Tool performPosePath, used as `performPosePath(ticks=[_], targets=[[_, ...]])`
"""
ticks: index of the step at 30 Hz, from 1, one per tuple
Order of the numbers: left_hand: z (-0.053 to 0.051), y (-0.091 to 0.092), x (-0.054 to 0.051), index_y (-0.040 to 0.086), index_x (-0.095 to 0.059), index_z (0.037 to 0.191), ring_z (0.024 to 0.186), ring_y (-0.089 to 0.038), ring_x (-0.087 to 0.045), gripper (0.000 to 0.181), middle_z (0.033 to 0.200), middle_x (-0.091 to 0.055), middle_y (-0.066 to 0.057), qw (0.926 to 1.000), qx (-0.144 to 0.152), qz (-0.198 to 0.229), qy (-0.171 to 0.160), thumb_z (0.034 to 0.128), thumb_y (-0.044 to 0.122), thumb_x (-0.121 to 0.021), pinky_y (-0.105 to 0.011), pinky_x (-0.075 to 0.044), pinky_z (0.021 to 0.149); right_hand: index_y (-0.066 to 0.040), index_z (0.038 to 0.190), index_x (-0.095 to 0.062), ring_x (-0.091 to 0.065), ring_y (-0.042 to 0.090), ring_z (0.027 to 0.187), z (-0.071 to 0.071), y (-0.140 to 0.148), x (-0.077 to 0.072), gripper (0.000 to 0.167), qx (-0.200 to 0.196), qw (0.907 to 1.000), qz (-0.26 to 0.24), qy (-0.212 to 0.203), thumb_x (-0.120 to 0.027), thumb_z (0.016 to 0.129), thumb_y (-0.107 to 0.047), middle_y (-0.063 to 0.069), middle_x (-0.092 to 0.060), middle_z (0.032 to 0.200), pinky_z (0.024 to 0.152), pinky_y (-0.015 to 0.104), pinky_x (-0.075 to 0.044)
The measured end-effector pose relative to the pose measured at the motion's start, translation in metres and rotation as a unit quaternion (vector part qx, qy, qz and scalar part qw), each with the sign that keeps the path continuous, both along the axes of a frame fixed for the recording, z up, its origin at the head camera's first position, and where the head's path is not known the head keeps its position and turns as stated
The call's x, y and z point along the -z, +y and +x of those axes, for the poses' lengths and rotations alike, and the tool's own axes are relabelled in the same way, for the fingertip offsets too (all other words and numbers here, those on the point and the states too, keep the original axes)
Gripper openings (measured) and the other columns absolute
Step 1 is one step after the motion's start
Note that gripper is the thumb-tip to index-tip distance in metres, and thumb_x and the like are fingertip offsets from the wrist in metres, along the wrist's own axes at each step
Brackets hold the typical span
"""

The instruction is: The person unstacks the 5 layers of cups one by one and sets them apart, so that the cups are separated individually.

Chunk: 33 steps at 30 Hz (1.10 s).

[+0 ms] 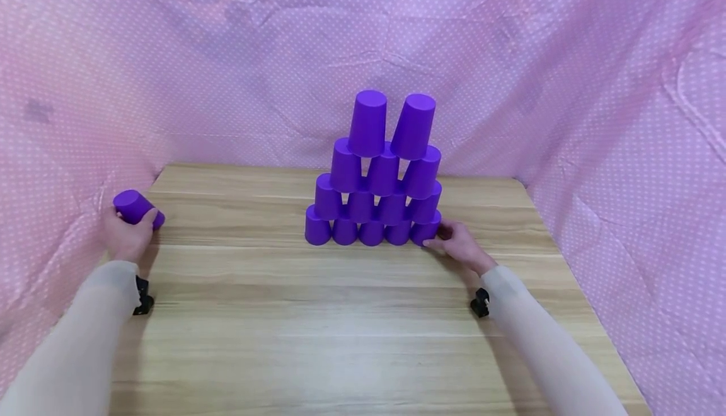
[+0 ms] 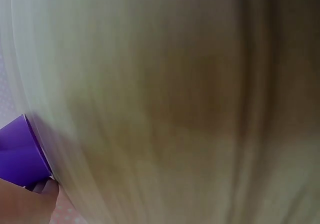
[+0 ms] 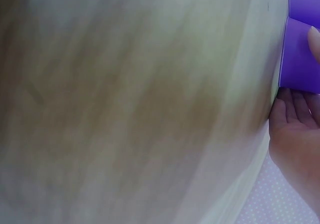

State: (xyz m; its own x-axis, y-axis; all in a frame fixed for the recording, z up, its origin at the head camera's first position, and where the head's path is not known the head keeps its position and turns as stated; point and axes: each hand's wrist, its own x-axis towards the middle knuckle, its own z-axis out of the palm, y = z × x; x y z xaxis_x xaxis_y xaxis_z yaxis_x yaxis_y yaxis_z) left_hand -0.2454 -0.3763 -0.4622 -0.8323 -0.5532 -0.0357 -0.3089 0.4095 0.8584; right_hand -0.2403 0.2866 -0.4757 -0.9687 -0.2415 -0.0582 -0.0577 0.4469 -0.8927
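Near the table's left edge, my left hand (image 1: 129, 236) grips a tilted purple cup (image 1: 135, 207), its closed end toward the upper left. In the left wrist view this cup (image 2: 22, 154) shows its rim side, with fingers (image 2: 45, 194) just below it. A stepped wall of upside-down purple cups (image 1: 371, 230) stands right of the middle, two cups (image 1: 367, 125) forming its top row. My right hand (image 1: 460, 246) holds the bottom row's right-end cup (image 1: 424, 232). The right wrist view has the thumb on this cup's (image 3: 300, 59) face and the fingers (image 3: 295, 107) by its side.
The wooden table (image 1: 363, 328) stretches out in front of the cups. Pink dotted cloth (image 1: 272, 57) hangs behind and at both sides, close to the left hand. Black wrist devices (image 1: 143, 296) sit at the sleeves.
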Motion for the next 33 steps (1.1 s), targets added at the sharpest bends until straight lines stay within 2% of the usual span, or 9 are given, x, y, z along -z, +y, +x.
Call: performPosePath(ticks=[8, 12, 16, 19, 22, 25, 28, 30, 33], targets=[[-0.001, -0.011, -0.002, -0.006, -0.019, 0.146, 0.131, -0.042, -0.032, 0.075, 0.145, -0.031, -0.029, 0.9987, 0.022, -0.044, -0.011, 0.0933, 0.032, -0.057, -0.047, -0.025, 0.110, 0.000, 0.131, -0.053, -0.052, 0.032, 0.119, -0.001, -0.001, -0.001, 0.053, -0.001, 0.9999, 0.000, -0.010, -0.075, 0.084, -0.011, 0.018, -0.057, 0.127, 0.104, 0.044, -0.036], [-0.003, -0.012, -0.003, -0.006, -0.014, 0.147, 0.132, -0.043, -0.029, 0.076, 0.146, -0.028, -0.029, 0.9984, 0.031, -0.046, -0.013, 0.0937, 0.031, -0.056, -0.048, -0.023, 0.110, 0.003, 0.132, -0.051, -0.050, 0.035, 0.119, -0.001, 0.000, -0.001, 0.054, -0.003, 0.9998, -0.007, -0.017, -0.074, 0.084, -0.007, 0.022, -0.055, 0.128, 0.104, 0.046, -0.035], [-0.004, -0.010, -0.003, -0.005, -0.016, 0.147, 0.132, -0.042, -0.031, 0.079, 0.146, -0.029, -0.028, 0.9985, 0.022, -0.049, -0.014, 0.0916, 0.030, -0.060, -0.046, -0.025, 0.110, 0.006, 0.132, -0.050, -0.048, 0.039, 0.120, -0.001, 0.000, -0.001, 0.054, -0.004, 0.9997, -0.011, -0.020, -0.073, 0.084, -0.005, 0.025, -0.053, 0.129, 0.105, 0.049, -0.033], [-0.004, -0.008, -0.007, -0.004, -0.018, 0.147, 0.131, -0.041, -0.032, 0.085, 0.146, -0.031, -0.027, 0.9986, 0.015, -0.046, -0.022, 0.0881, 0.035, -0.065, -0.045, -0.026, 0.109, 0.005, 0.132, -0.051, -0.049, 0.038, 0.121, -0.001, 0.000, 0.000, 0.055, -0.001, 0.9998, -0.006, -0.018, -0.074, 0.084, -0.007, 0.024, -0.054, 0.129, 0.105, 0.048, -0.034], [-0.005, -0.004, -0.016, -0.001, -0.012, 0.149, 0.134, -0.038, -0.028, 0.095, 0.149, -0.025, -0.024, 0.9994, 0.009, -0.025, -0.025, 0.0847, 0.040, -0.069, -0.043, -0.024, 0.111, 0.001, 0.132, -0.052, -0.050, 0.034, 0.120, -0.001, 0.000, 0.000, 0.056, 0.002, 0.9999, 0.001, -0.012, -0.076, 0.083, -0.010, 0.021, -0.055, 0.128, 0.104, 0.045, -0.035], [-0.009, 0.002, -0.031, 0.004, -0.004, 0.150, 0.137, -0.037, -0.020, 0.104, 0.152, -0.016, -0.022, 0.9997, 0.006, -0.014, -0.020, 0.0826, 0.047, -0.069, -0.043, -0.020, 0.112, -0.001, 0.133, -0.052, -0.050, 0.032, 0.120, 0.000, 0.001, 0.001, 0.057, 0.001, 1.0000, 0.001, -0.005, -0.076, 0.083, -0.014, 0.019, -0.056, 0.129, 0.104, 0.044, -0.036], [-0.015, 0.007, -0.049, 0.007, -0.001, 0.151, 0.139, -0.034, -0.015, 0.109, 0.154, -0.011, -0.020, 0.9997, -0.004, -0.021, -0.007, 0.0798, 0.055, -0.068, -0.042, -0.015, 0.113, -0.001, 0.133, -0.052, -0.050, 0.032, 0.121, 0.000, 0.000, 0.000, 0.058, 0.001, 1.0000, -0.004, -0.003, -0.076, 0.083, -0.014, 0.019, -0.055, 0.129, 0.104, 0.044, -0.036], [-0.020, 0.011, -0.061, 0.008, -0.005, 0.151, 0.139, -0.031, -0.015, 0.109, 0.154, -0.013, -0.017, 0.9993, -0.015, -0.032, 0.011, 0.0774, 0.058, -0.069, -0.038, -0.014, 0.113, 0.000, 0.133, -0.052, -0.050, 0.033, 0.120, 0.000, -0.001, -0.001, 0.058, 0.000, 1.0000, -0.008, -0.004, -0.077, 0.083, -0.013, 0.020, -0.055, 0.129, 0.104, 0.043, -0.036], [-0.023, 0.016, -0.080, 0.009, -0.007, 0.151, 0.140, -0.027, -0.013, 0.108, 0.154, -0.013, -0.014, 0.9990, -0.023, -0.030, 0.025, 0.0767, 0.058, -0.070, -0.034, -0.013, 0.113, 0.004, 0.133, -0.050, -0.049, 0.035, 0.121, 0.004, -0.005, -0.011, 0.057, -0.002, 0.9998, -0.012, -0.012, -0.075, 0.083, -0.009, 0.023, -0.054, 0.129, 0.104, 0.045, -0.036]])
